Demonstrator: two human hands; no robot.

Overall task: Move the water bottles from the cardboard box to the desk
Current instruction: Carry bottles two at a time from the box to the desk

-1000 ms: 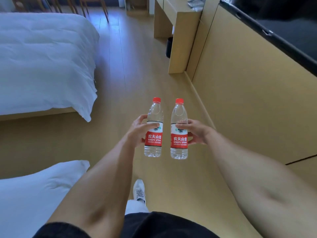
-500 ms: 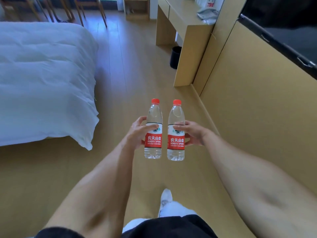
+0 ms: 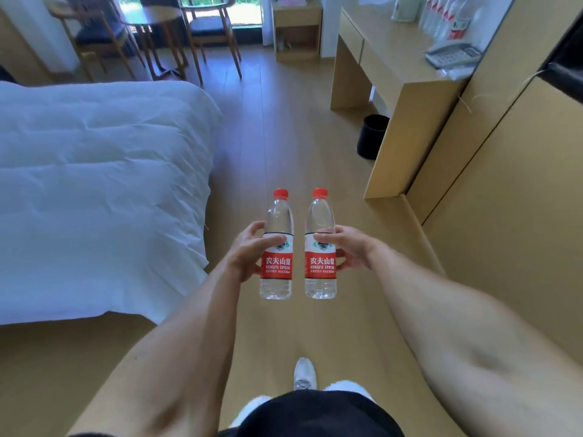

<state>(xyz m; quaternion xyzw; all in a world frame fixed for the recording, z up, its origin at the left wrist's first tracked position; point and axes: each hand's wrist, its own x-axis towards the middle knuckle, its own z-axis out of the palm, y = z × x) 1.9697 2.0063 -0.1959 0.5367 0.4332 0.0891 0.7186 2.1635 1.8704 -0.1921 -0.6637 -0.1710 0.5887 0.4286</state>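
Centre frame: L hand (image 3: 252,252) grips 1 water bottle (image 3: 277,247) | R hand (image 3: 345,249) grips 2nd bottle (image 3: 320,247), both upright | desk (image 3: 385,55) upper right now nearer vs 1 s ago | carry underway, no drop-off yet

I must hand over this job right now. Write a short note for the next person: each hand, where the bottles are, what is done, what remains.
Left hand grips one upright water bottle; right hand grips a second bottle. Both are carried above the floor, side by side, not touching.
The desk is ahead on the right; several bottles already stand at its far end, beside a phone.
Left: walk to the desk and set both bottles down. The cardboard box is out of view, so I cannot tell how many remain.
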